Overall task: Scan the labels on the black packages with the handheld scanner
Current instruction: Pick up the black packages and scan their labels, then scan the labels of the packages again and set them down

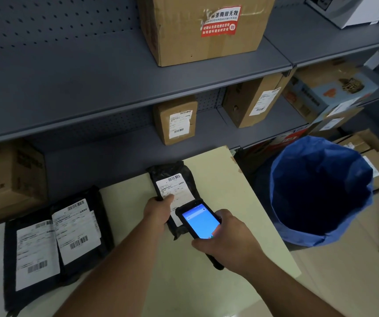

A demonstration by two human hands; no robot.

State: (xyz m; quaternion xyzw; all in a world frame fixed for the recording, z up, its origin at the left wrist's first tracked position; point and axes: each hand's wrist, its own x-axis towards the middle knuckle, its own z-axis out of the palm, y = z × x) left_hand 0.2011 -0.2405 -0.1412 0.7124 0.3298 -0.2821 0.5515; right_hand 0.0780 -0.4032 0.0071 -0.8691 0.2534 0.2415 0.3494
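Observation:
A black package (171,177) with a white label (175,187) lies on the cream table (207,175) near its far edge. My left hand (157,208) grips its near left side, thumb on the label. My right hand (224,242) holds the black handheld scanner (201,221), blue screen lit, just above the package's near end, covering part of the label. Two more black packages lie at the table's left: one (29,259) nearest the corner and one (81,229) partly over it, both label up.
Grey metal shelves (115,88) stand behind the table, holding cardboard boxes (176,121) with labels. A bin lined with a blue bag (321,193) stands right of the table. More boxes are stacked on the floor at the far right.

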